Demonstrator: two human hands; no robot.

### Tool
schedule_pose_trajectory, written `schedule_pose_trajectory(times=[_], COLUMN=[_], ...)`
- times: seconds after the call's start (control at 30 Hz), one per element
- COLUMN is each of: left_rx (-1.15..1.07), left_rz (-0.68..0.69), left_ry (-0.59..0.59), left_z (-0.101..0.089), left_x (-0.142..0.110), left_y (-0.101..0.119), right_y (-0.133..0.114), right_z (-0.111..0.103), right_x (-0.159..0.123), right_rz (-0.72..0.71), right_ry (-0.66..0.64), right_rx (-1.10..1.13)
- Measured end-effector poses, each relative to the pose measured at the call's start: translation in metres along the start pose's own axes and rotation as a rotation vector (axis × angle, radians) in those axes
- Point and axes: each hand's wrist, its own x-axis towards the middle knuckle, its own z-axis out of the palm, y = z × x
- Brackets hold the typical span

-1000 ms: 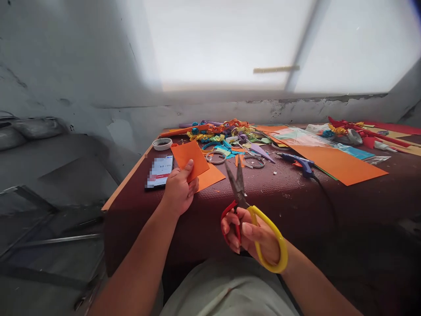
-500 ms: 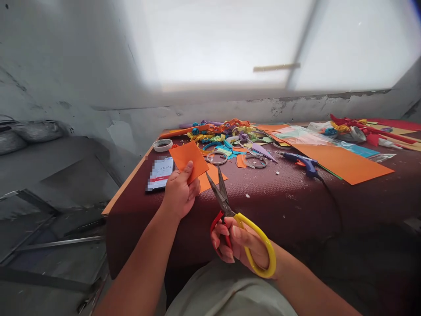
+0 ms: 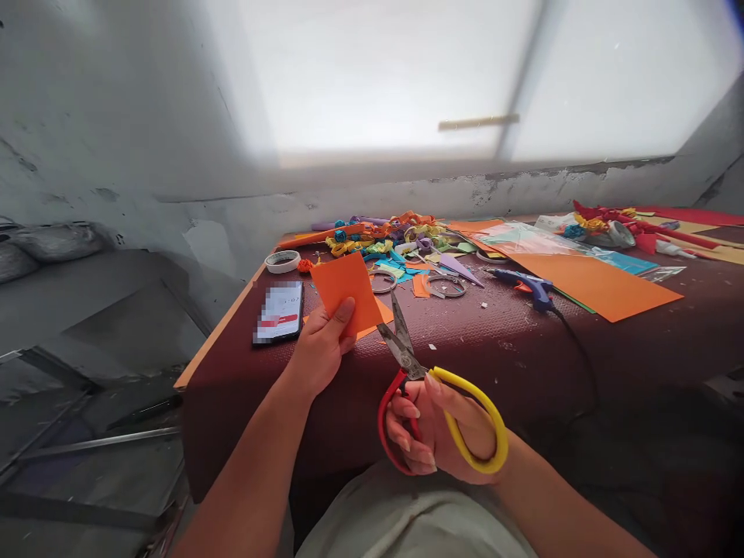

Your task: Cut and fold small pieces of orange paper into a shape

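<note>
My left hand [image 3: 322,349] pinches a small orange paper rectangle [image 3: 345,291] by its lower edge and holds it up above the table. My right hand [image 3: 437,426] grips scissors [image 3: 427,384] with one red and one yellow handle loop. Their blades are spread and point up-left, the tips right beside the paper's lower right corner. Another orange scrap [image 3: 380,316] lies on the dark red table [image 3: 477,341] just behind the held paper.
A phone [image 3: 279,312] lies at the table's left edge, a tape roll [image 3: 282,261] beyond it. Curled paper pieces [image 3: 384,236] pile up at the back. A blue glue gun [image 3: 526,286] with a cord and a large orange sheet [image 3: 593,283] lie right.
The scissors have come closer to the held paper, their blades spread wider. My left hand has tilted the paper more upright and lifted it slightly.
</note>
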Motion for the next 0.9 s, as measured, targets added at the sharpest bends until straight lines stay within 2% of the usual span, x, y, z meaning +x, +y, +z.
schedule_pose_trajectory(times=[0.23, 0.6, 0.9], left_rx=[0.046, 0.137, 0.077], left_rz=[-0.008, -0.062, -0.098], left_ry=[-0.034, -0.245, -0.243], left_z=[-0.003, -0.004, -0.005], left_x=[-0.002, -0.002, -0.001], left_y=[0.002, 0.006, 0.006], right_y=[-0.008, -0.016, -0.019], right_z=[-0.006, -0.013, -0.019], right_x=[-0.008, -0.011, -0.013], right_rz=[0.011, 0.015, -0.052], right_ry=[-0.018, -0.062, -0.092], right_rx=[-0.023, -0.050, -0.045])
